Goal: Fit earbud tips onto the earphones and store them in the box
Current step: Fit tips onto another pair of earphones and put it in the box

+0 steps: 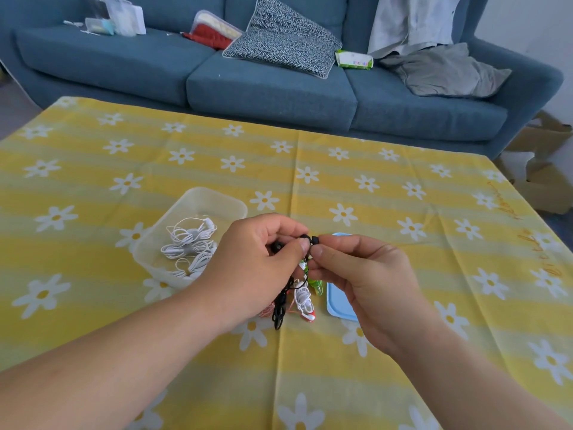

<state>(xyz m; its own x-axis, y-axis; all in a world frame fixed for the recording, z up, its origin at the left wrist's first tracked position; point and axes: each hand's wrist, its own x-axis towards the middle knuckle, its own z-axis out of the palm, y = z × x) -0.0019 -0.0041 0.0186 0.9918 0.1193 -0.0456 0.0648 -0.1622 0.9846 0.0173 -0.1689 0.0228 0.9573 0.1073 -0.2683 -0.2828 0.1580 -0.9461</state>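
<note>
Two hands meet just above the table (387, 187). The left hand (254, 265) pinches a black earbud (305, 237), with a second black bud (277, 246) tucked under its fingers. The right hand (359, 274) pinches what looks like a black tip (315, 240) against that bud, so the fitting seems to be under way. To my eye the tip is the weak spot. It is tiny and held only by fingertips, so a slip could drop it onto the busy flowered cloth, or it could go on crooked and come off later. The black cord (280, 305) hangs down into the loose pile (304, 301). Lifting it toward the box (214, 198) could drag the other sets along or tangle them. By my count there is one box, left of the hands, and one blue lid (338, 302) partly under the right hand. White earphones (189, 243) are coiled in the box, two or three sets, though I cannot tell which. The pile shows white-and-red, green and pinkish cords, but it is too tangled to say how many sets.
</note>
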